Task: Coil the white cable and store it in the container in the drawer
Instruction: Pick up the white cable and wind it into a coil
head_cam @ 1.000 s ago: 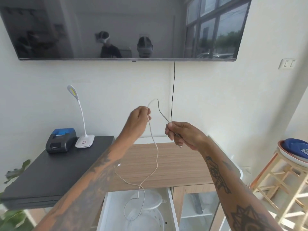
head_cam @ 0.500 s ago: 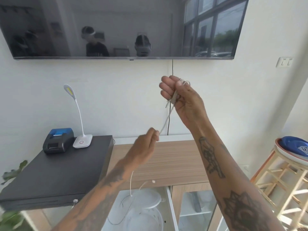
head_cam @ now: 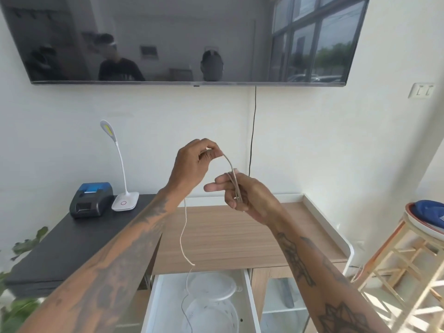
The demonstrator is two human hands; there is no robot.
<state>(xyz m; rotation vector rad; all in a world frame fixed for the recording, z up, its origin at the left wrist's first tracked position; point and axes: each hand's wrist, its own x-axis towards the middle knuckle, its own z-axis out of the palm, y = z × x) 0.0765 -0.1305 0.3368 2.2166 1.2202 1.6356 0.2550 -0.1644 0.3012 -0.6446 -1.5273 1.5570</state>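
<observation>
A thin white cable (head_cam: 183, 233) runs between both hands above a wooden cabinet top. My right hand (head_cam: 242, 194) holds several loops of it wound across the fingers. My left hand (head_cam: 192, 162), higher and to the left, pinches the cable between thumb and fingertips, and a short arc spans to the right hand. The loose tail hangs from the left hand down into the open white drawer (head_cam: 251, 301). In the drawer sit a clear round container (head_cam: 225, 316) and its lid (head_cam: 213, 286).
The wooden cabinet top (head_cam: 240, 236) has a white raised rim at its right. To the left, a black surface (head_cam: 60, 246) carries a receipt printer (head_cam: 91, 199) and a white desk lamp (head_cam: 120, 174). A wall screen (head_cam: 182, 39) hangs above with a black cord (head_cam: 252, 131). A wooden stool (head_cam: 408, 265) stands at the right.
My right hand has come down from head height to chest height with the loops. My left hand has risen and pinches the cable higher, so less tail hangs into the drawer.
</observation>
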